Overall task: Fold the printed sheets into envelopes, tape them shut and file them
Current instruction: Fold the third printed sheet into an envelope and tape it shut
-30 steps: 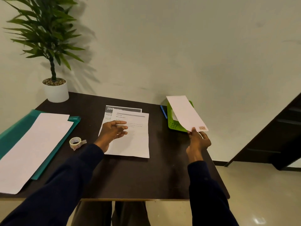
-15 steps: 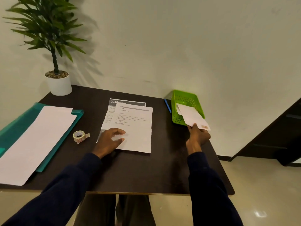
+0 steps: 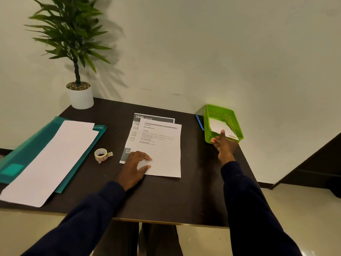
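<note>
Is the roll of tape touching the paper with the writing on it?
Apart. The head view shows a strip of dark table between the roll of tape and the left edge of the printed sheets.

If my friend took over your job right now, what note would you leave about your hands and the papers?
Left hand: open, resting on the near corner of the top printed sheet.
Right hand: open, fingers touching the folded envelope, which lies in the green basket.
Done: one envelope filed in the basket.
Left: the top sheet and the second printed sheet under it lie unfolded. Fold each, seal it with the tape roll beside them, then file it.
</note>
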